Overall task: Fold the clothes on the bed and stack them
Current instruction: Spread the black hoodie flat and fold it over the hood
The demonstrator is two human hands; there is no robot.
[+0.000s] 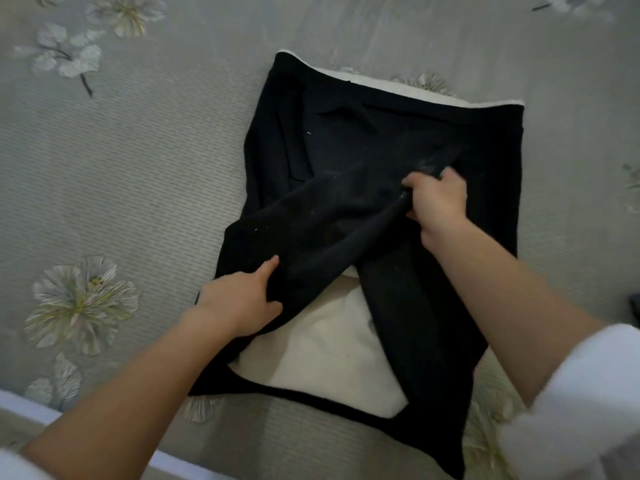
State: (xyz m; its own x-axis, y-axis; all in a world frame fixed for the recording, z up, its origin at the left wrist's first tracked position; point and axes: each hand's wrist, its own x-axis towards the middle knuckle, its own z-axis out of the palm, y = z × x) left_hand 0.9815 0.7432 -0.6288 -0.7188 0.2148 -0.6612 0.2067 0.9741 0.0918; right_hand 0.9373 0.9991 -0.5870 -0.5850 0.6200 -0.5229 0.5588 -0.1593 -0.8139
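A black garment [381, 140] lies spread on the bed, on top of a folded cream-white garment [332, 355] that shows below its middle and along its far edge. A fold of the black cloth is lifted across the middle. My left hand [239, 299] grips the lower left end of that fold, thumb on top. My right hand [438, 202] pinches the fold's upper right end. Both forearms reach in from the bottom of the view.
The bed wears a grey ribbed cover [138, 174] printed with pale flowers. Its white near edge [31, 407] runs along the bottom left. A dark object [635, 306] peeks in at the right border.
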